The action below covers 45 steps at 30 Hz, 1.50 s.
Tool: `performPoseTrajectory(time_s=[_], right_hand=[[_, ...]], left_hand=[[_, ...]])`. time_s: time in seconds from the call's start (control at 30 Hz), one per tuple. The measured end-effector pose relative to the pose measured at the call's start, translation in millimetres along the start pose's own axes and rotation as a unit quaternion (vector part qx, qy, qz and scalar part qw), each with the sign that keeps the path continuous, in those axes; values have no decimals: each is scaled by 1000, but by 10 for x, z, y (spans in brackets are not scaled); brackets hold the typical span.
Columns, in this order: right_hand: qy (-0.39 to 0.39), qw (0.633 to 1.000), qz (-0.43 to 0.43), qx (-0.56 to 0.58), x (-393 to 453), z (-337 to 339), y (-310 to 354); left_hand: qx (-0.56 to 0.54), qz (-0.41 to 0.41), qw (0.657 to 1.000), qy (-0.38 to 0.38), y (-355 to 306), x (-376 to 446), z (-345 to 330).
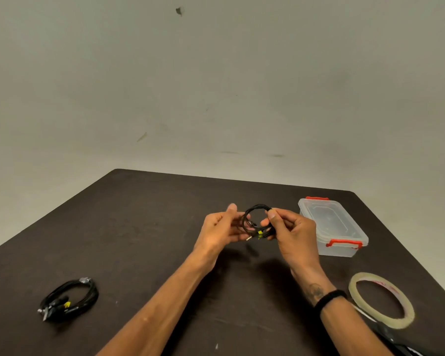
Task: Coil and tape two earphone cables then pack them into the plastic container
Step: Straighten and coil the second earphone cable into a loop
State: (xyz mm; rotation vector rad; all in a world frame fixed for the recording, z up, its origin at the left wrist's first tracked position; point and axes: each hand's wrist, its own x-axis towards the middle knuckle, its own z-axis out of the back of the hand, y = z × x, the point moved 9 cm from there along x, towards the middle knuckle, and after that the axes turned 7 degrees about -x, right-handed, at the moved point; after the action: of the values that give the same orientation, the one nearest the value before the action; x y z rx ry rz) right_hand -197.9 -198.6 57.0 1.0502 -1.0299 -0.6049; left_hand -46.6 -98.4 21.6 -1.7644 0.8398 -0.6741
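A black earphone cable [254, 210] wound into a small loop is held up above the middle of the table. My right hand [292, 231] pinches the loop's right side between thumb and fingers, near a yellow tag. My left hand [220, 228] holds the loop's left side, with the jack plug sticking out below it. A second coiled black earphone cable [71, 299], with a bit of tape on it, lies on the table at the near left. The clear plastic container [344, 249] with red latches stands closed to the right of my hands.
A roll of clear tape [382, 298] lies flat at the near right. A dark object, partly cut off, lies beside it at the bottom right edge. The dark table [144, 227] ends at a plain wall behind.
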Motion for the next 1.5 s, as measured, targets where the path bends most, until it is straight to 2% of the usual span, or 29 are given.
performPoseTrajectory(time_s=[0.07,0.17,0.3,0.43,0.67,0.9,1.03,1.1,1.17,1.27,1.33,1.4,1.43,1.47,1.5], right_hand=[[-5,999,20,-31,-20,4,46],[-17,997,47,-65,-45,8,71],[-19,991,65,-114,-65,-22,23],[-27,983,79,-162,-79,-35,0],[-16,964,127,-234,-174,-122,108],[-9,974,93,-208,-84,-62,12],[-5,974,88,-208,-98,-82,-2],[-14,976,83,-202,-93,-52,1],[-25,976,81,-201,-83,-11,17],[-30,978,72,-191,-77,23,22],[-27,981,62,-180,-71,11,13],[-26,990,32,-134,-62,1,-16],[-24,995,9,-92,-55,-7,-52],[-21,999,-16,-45,-44,-21,-87],[-14,999,-43,4,-37,-46,-123]], left_hand=[[-27,15,999,12,9,-30,-20],[-8,-1,1000,26,4,-49,-33],[-11,-1,1000,1,44,-41,9],[-57,47,997,-2,94,-61,-12],[-172,155,973,20,165,-61,-37],[-182,187,960,96,96,-139,-177],[-176,165,967,83,82,-132,-146],[-120,134,980,78,80,-95,-113],[-14,77,994,80,34,-57,-87],[126,-5,990,66,-47,1,-10],[288,-88,952,51,-158,18,15],[426,-174,887,39,-256,-12,-36],[443,-192,875,36,-273,-29,-53],[426,-187,885,30,-262,-22,-43],[379,-162,911,23,-236,-4,-3]])
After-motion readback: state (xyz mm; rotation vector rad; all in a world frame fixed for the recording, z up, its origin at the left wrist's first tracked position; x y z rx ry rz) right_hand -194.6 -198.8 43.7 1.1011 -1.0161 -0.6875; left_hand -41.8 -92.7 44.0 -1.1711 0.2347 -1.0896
